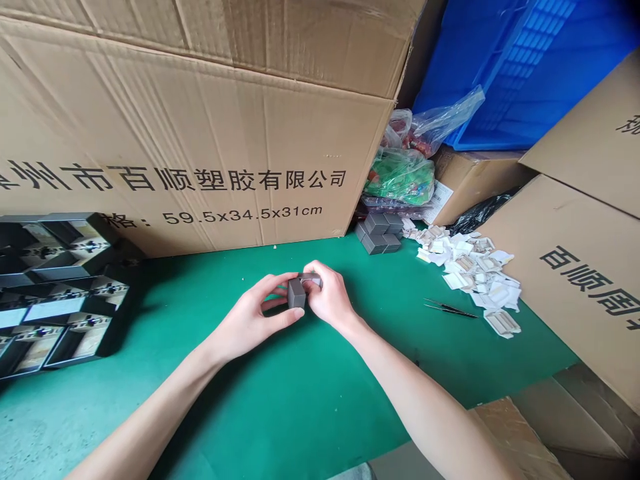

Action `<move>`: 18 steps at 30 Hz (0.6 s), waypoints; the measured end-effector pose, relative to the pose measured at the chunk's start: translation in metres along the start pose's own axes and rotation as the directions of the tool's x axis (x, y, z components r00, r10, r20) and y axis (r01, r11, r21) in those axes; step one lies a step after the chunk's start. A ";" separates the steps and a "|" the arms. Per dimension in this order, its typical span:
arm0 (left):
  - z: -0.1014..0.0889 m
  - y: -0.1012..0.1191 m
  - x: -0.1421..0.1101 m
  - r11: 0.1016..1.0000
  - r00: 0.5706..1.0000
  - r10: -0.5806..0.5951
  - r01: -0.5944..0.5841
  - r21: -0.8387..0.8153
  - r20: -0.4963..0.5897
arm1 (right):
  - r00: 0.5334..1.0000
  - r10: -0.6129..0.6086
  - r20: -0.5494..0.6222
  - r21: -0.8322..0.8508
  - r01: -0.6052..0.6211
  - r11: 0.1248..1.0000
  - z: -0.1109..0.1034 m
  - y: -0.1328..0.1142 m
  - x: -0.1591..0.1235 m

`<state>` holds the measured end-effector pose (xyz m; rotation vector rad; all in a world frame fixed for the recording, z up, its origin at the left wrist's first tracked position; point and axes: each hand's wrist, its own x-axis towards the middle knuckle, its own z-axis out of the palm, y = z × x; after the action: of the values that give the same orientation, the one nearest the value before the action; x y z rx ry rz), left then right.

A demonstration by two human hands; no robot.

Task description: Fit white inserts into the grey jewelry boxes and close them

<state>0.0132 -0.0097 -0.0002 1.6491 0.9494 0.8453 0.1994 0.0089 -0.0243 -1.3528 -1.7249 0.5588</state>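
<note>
My left hand (250, 321) grips a small dark grey plastic box (297, 295) between its thumb and fingers, a little above the green table. My right hand (331, 300) is closed at the box's right side, its fingers around a grey piece (311, 276) with a pale inner face. Whether that piece is joined to the box or separate, I cannot tell. Beyond my hands, several similar grey boxes (380, 235) are stacked against the carton. Tweezers (451, 309) lie to the right, near a heap of small white plastic pieces (463, 267).
A large carton (225, 133) stands along the back of the green table (280, 413). Black compartmented frames (60, 300) are at the left. Plastic bags (405, 175), a blue crate (475, 80) and another carton (575, 247) crowd the right side.
</note>
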 end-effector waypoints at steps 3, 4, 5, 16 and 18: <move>-0.001 0.003 0.001 0.998 0.998 -0.058 0.057 -0.030 -0.025 | 0.996 -0.082 -0.033 -0.080 0.079 0.994 0.000 0.003 -0.001; -0.002 0.004 0.001 0.997 0.996 -0.075 0.074 -0.035 -0.044 | 0.993 -0.112 -0.037 -0.096 0.108 0.989 0.001 0.003 -0.001; -0.002 0.004 0.002 0.995 0.994 -0.092 0.090 -0.039 -0.065 | 0.990 -0.137 -0.038 -0.106 0.133 0.986 0.001 0.003 -0.002; -0.010 0.004 0.004 0.886 0.934 -0.356 0.328 -0.328 -0.026 | 0.964 -0.257 -0.071 -0.049 0.253 0.966 0.009 0.002 -0.004; -0.012 0.005 0.004 0.854 0.926 -0.378 0.348 -0.386 -0.001 | 0.962 -0.253 -0.097 -0.017 0.253 0.967 0.011 0.004 -0.003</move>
<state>0.0057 -0.0020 0.0074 1.0644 1.0354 0.7756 0.1930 0.0088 -0.0346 -1.1201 -1.7833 0.3384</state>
